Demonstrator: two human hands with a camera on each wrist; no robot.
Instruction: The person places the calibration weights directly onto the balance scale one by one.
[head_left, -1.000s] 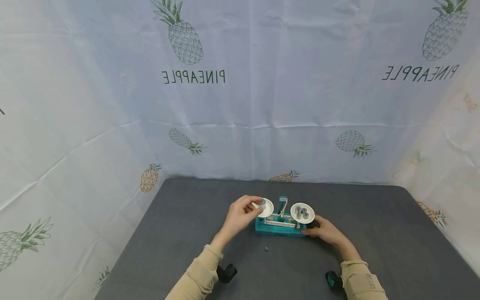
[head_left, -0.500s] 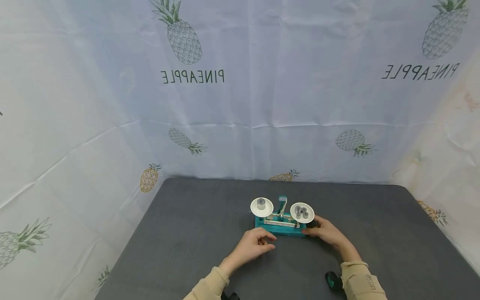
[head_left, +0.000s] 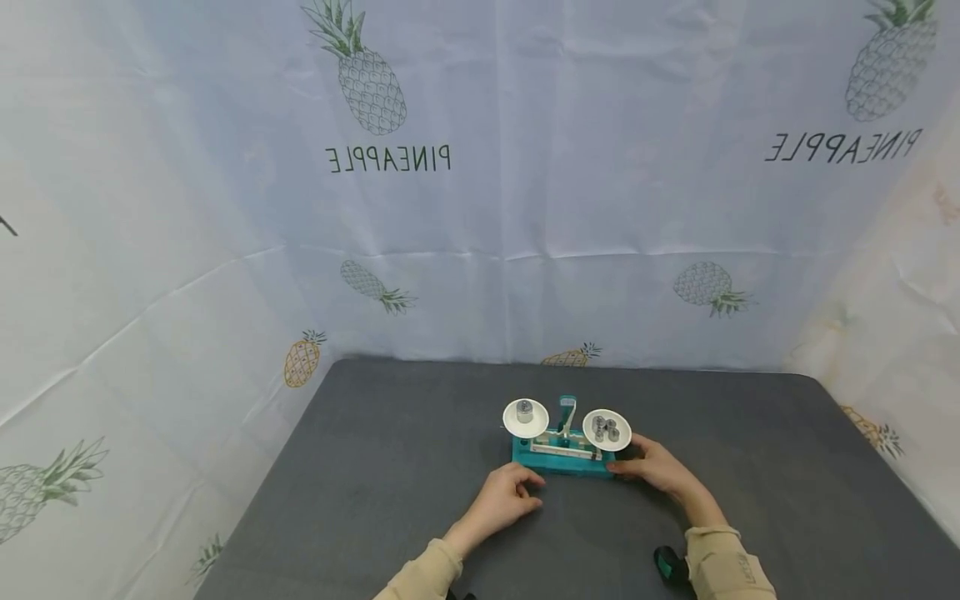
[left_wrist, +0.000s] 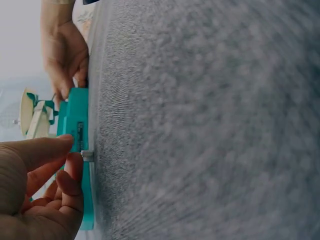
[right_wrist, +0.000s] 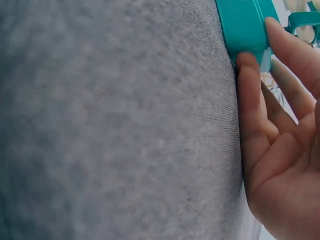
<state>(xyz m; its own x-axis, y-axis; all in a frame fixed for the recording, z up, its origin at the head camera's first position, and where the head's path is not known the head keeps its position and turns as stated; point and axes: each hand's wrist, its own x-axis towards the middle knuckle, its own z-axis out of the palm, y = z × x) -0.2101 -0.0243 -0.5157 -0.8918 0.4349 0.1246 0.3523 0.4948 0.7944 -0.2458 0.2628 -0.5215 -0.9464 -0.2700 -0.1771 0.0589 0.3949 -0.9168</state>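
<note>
A teal balance scale with two white pans stands on the grey table. One large metal weight sits in its left pan; several smaller weights are in the right pan. In front of the base is my left hand, thumb and forefinger parted around nothing. The left wrist view has a tiny metal weight on the table just beyond the forefinger; whether they touch I cannot tell. My right hand grips the right end of the base, one fingertip on its top and another against its end.
A grey tabletop spreads around the scale. Behind it hangs a pale curtain printed with pineapples. A black strap piece with a green patch shows beside the right sleeve.
My left hand has let go of the large weight in the left pan and come down to the table in front of the base. My right hand has stayed at the base.
</note>
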